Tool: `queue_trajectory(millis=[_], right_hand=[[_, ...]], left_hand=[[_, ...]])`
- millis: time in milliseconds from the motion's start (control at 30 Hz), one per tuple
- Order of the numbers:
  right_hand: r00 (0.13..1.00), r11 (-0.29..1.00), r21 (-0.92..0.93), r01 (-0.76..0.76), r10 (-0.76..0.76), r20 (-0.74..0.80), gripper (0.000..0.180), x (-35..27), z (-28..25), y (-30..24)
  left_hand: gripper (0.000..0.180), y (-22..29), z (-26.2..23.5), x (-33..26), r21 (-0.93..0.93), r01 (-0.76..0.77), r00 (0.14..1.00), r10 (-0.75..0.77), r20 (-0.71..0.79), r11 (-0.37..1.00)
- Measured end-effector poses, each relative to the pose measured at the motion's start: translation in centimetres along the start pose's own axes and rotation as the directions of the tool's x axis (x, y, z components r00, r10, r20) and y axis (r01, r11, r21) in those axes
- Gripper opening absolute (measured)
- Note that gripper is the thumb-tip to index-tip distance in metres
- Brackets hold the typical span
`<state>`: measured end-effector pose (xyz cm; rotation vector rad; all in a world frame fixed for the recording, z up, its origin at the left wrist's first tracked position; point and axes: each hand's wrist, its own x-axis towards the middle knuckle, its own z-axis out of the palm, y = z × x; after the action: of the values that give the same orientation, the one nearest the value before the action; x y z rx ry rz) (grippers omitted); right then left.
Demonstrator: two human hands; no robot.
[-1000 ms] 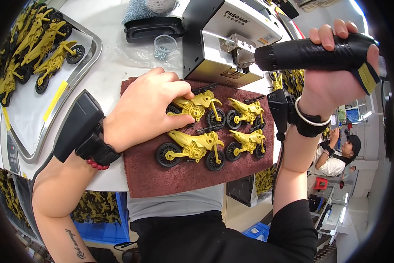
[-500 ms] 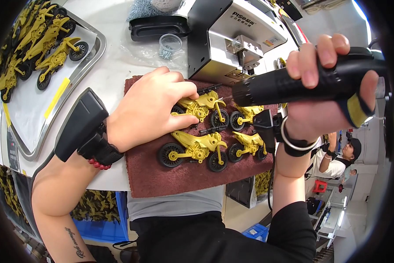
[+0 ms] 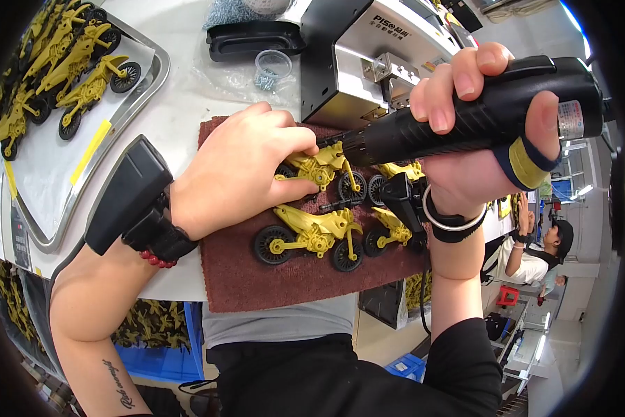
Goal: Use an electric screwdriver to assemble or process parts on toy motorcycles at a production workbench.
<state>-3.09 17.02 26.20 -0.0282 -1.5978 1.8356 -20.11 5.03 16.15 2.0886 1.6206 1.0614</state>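
My left hand (image 3: 232, 170) presses down on a yellow toy motorcycle (image 3: 319, 172) with black wheels, thumb and fingers closed around its rear part. The motorcycle lies on its side on a brown cloth (image 3: 236, 288). Wrapped in my right hand (image 3: 465, 179) is a black electric screwdriver (image 3: 489, 115), held nearly level. Its nose reaches the front end of that motorcycle; the bit's exact contact is hidden. Just nearer to me lies a second toy motorcycle (image 3: 316, 231). To the right are two more, one near (image 3: 394, 231) and one far (image 3: 404, 169), partly covered by my right wrist gear.
A metal tray (image 3: 156, 76) of yellow toy motorcycles stands at the left. Behind the cloth is a box-shaped metal machine (image 3: 323, 80), beside a black dish (image 3: 250, 43) and a clear cup (image 3: 272, 66) of screws. A co-worker (image 3: 528, 257) is at the far right.
My right hand has brought the screwdriver left and slightly down, its nose now over the front of the held motorcycle. My left hand has stayed in place.
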Motion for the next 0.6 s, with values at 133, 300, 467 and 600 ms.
queue_trajectory(millis=[133,300,467,600], right_hand=[[0.995,1.0,0.003,0.031,-0.031,0.096,0.049,0.2,0.7,-0.2],[0.991,0.989,-0.072,0.131,-0.131,0.01,0.05,-0.3,-0.2,-2.8],[0.972,0.968,-0.093,0.232,-0.235,-0.02,0.045,0.9,-3.0,-8.6],[0.952,0.945,-0.184,0.27,-0.291,-0.095,0.043,2.2,-2.4,-6.9]], left_hand=[[0.03,0.0,-0.1,0.0,0.005,0.016,1.0,-0.016,0.016,1.0],[0.03,-0.1,0.0,-0.1,-0.005,0.007,1.0,-0.007,0.0,1.0],[0.032,0.0,-0.2,-0.1,0.003,0.016,0.999,-0.017,0.028,1.0],[0.032,0.0,-0.1,-0.1,0.015,0.009,1.0,-0.009,0.017,1.0]])
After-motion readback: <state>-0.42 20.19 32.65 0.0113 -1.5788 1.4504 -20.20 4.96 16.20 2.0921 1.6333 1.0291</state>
